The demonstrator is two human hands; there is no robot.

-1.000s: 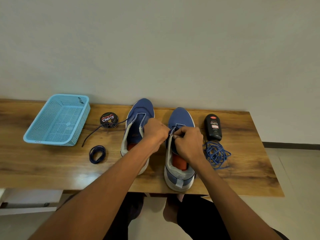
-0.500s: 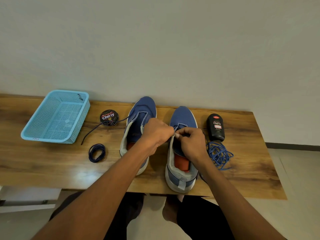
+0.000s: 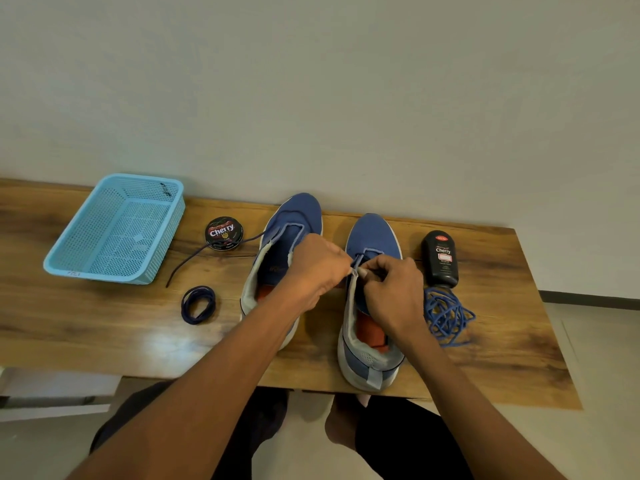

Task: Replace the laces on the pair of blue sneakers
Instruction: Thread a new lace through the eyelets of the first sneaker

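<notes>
Your right sneaker [image 3: 372, 237] stands toe-to-wall on the wooden table [image 3: 104, 327], beside the left sneaker [image 3: 294, 213]. Your left hand [image 3: 311, 271] and right hand [image 3: 394, 292] meet at its eyelets, fingers curled, pinching something too small to identify. A tangled blue lace [image 3: 446, 315] lies right, a coiled dark lace [image 3: 198, 304] left.

Head-worn camera looks forward and down, close over the wooden table [image 3: 104, 327].
</notes>
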